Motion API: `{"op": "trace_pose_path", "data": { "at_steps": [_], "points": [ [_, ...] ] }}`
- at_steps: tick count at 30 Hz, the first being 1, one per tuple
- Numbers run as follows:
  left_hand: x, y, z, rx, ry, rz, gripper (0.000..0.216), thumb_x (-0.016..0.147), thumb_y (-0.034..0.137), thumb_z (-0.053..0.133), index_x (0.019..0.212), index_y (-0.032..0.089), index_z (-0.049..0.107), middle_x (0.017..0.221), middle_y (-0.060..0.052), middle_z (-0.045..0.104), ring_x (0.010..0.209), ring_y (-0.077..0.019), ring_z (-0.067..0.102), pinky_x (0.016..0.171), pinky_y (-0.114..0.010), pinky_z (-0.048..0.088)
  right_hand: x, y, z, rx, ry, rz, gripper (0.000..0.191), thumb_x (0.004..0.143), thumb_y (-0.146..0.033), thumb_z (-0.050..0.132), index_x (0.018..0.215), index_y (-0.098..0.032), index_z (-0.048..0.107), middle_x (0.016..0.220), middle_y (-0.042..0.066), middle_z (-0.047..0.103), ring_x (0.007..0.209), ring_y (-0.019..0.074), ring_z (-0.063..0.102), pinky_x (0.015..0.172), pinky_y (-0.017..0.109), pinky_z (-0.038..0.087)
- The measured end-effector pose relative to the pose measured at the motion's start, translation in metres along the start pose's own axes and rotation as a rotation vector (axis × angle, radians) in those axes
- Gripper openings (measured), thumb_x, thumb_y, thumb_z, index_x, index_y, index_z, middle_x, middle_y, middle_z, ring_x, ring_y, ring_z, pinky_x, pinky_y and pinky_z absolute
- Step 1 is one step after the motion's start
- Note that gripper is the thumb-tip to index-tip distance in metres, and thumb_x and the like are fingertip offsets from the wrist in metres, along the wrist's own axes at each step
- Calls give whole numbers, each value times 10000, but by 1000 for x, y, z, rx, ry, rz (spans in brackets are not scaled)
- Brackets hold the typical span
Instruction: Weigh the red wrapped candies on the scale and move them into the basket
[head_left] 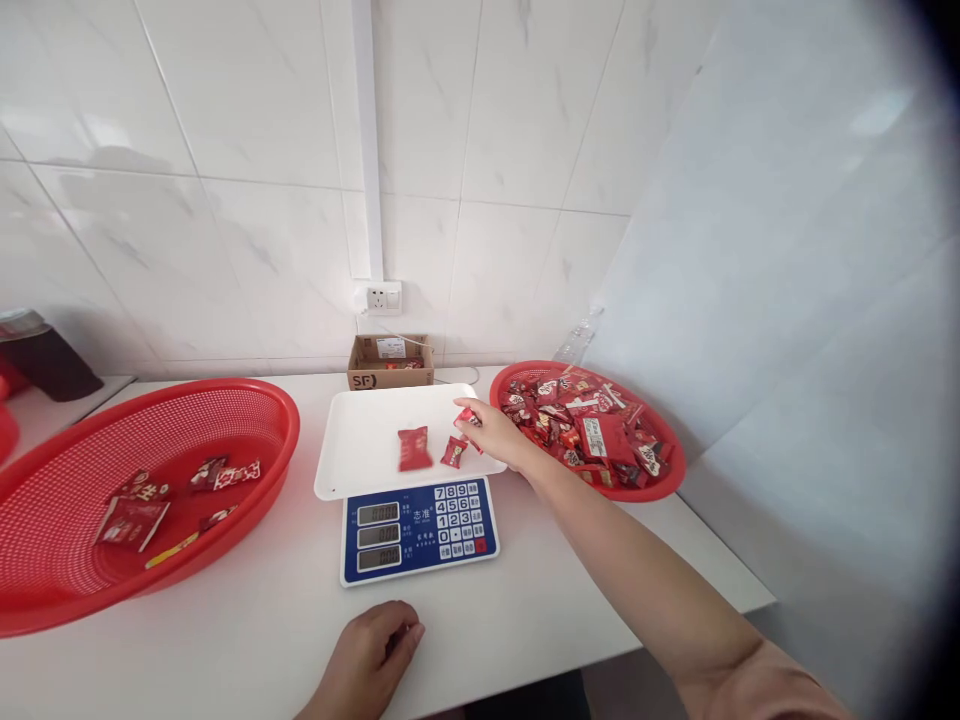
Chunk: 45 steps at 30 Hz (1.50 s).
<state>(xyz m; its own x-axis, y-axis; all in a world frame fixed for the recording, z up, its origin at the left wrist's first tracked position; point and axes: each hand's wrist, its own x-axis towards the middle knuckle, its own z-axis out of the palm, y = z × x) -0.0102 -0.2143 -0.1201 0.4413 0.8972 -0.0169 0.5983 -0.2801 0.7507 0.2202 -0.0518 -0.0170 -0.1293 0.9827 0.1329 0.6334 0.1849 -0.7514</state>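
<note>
Right hand [486,428] over the right side of the white tray [356,440], arm reaching in from the lower right; thumb and fingers pinched closed on a small red packet [466,416], partly hidden by the hand. Two more lie on the tray just left of it: a small red sweet [453,452] and, farther left, a larger red packet [414,450], blurred. Tray sits on a scale [420,535] with a blue panel, keys to the right, three small displays to the left, digits too faint to read surely. Left hand [371,650] on the white table [555,590] in front of the scale, fingers loosely curled, thumb a little apart; cannot tell whether the palm holds anything. Right of the tray, a red basket [675,480] heaped with wrapped sweets, one large packet [609,440] bearing a white label. At left, a larger red basket [217,400] with a few scattered packets. Behind the tray, a cardboard box [405,378] near the wall, some red wrappers inside.
</note>
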Motion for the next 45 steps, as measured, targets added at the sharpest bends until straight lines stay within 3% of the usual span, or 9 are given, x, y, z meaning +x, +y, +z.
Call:
{"op": "trace_pose_path", "data": {
  "at_steps": [6,10,15,20,23,27,33,39,45],
  "points": [
    [1,-1,1,-18,6,8,303,858,396,370,759,205,582,747,-19,637,664,-126,562,621,-213,425,-6,7,-4,72,34,12,594,776,-155,488,1345,-255,348,1128,32,610,933,146,601,855,303,467],
    [1,-2,1,-18,-5,-1,293,860,392,372,766,208,580,742,-9,631,659,-117,555,622,-207,421,-12,5,-9,-2,68,-38,613,768,-157,506,1347,-279,346,1246,26,541,993,154,568,908,323,436],
    [0,-2,0,-27,14,19,283,858,388,385,750,209,577,723,-3,629,640,-111,548,599,-201,417,-11,-2,-10,-150,88,-60,635,761,-134,503,1363,-243,331,1228,56,555,995,175,572,916,332,424],
    [2,-3,1,-19,13,18,310,860,405,368,753,204,578,722,-14,627,640,-118,551,602,-204,423,-6,-5,-2,-121,64,-231,653,786,-186,488,1391,-263,253,1328,50,461,1130,181,502,949,342,403],
    [1,-3,1,-22,5,17,311,861,406,364,764,207,581,738,-15,629,657,-120,556,615,-202,427,-8,-5,-10,-181,143,-310,597,790,-177,470,1361,-261,319,1371,45,406,1213,182,420,1013,369,341],
    [0,-2,0,-25,-2,11,306,860,403,366,756,209,579,738,-13,632,655,-120,560,613,-196,429,-20,6,-44,-394,214,-197,468,804,-200,463,1272,-223,460,1321,63,465,1213,198,420,1023,363,323],
    [3,-2,0,-8,-3,17,298,856,394,378,737,211,580,714,-3,628,643,-115,561,604,-183,430,-40,41,-92,-636,18,179,465,806,-297,498,1265,-224,469,1217,89,566,1060,256,549,849,367,440],
    [2,-2,0,-13,-10,2,293,855,410,378,751,214,570,727,3,629,649,-110,562,611,-179,429,-39,54,-86,-799,-14,196,512,770,-432,544,1237,-226,503,1308,111,476,1115,294,501,837,382,430],
    [1,-4,1,-20,4,4,305,856,416,369,758,213,574,735,-5,633,657,-120,565,621,-192,432,-33,55,-84,-802,-156,225,547,798,-361,499,1329,-277,397,1314,122,449,1215,316,381,899,422,364]
  ]
}}
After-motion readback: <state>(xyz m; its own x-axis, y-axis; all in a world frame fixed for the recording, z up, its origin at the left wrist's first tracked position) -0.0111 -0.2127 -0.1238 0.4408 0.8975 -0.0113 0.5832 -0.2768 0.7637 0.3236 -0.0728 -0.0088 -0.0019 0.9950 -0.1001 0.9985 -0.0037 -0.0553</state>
